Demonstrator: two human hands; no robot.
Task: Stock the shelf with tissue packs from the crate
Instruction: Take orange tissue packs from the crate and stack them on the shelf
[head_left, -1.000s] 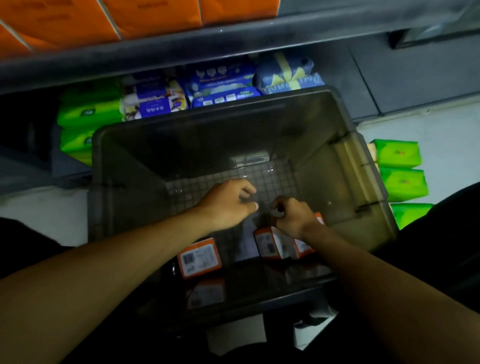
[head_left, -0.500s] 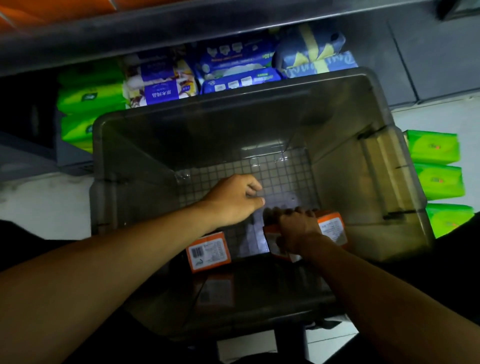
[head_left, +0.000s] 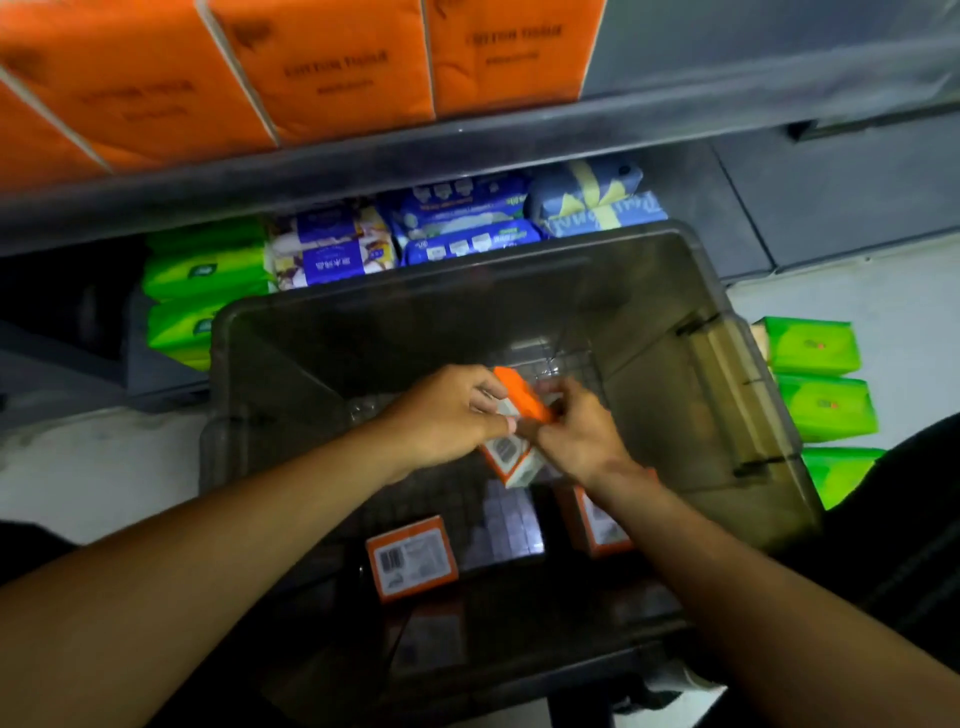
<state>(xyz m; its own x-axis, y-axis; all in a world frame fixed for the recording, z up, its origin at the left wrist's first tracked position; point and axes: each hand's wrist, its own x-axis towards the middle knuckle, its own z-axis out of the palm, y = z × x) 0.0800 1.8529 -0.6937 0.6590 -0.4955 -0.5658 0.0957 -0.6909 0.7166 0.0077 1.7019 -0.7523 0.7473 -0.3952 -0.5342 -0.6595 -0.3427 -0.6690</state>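
A dim shop aisle: a grey shelf (head_left: 467, 150) is standing on the far side with orange packs (head_left: 322, 67) filling its upper tier, and a smoky crate (head_left: 519, 291) is sitting on the pale floor (head_left: 78, 467) just near it. We are judging this as the pick-up step. Both forearms are angling down into the crate. The left hand (head_left: 447, 410) and right hand (head_left: 582, 436) are meeting over its middle, curled fingers pinching one orange tissue pack (head_left: 522, 400) above two more packs (head_left: 413, 558) lying at the bottom. The next move is calling for a lift clear of the far wall.

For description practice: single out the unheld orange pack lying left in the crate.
Find the smoky translucent plastic crate. On its floor, nearest the viewer, lies an orange tissue pack, white barcode label up. It alone is neither held nor hidden.
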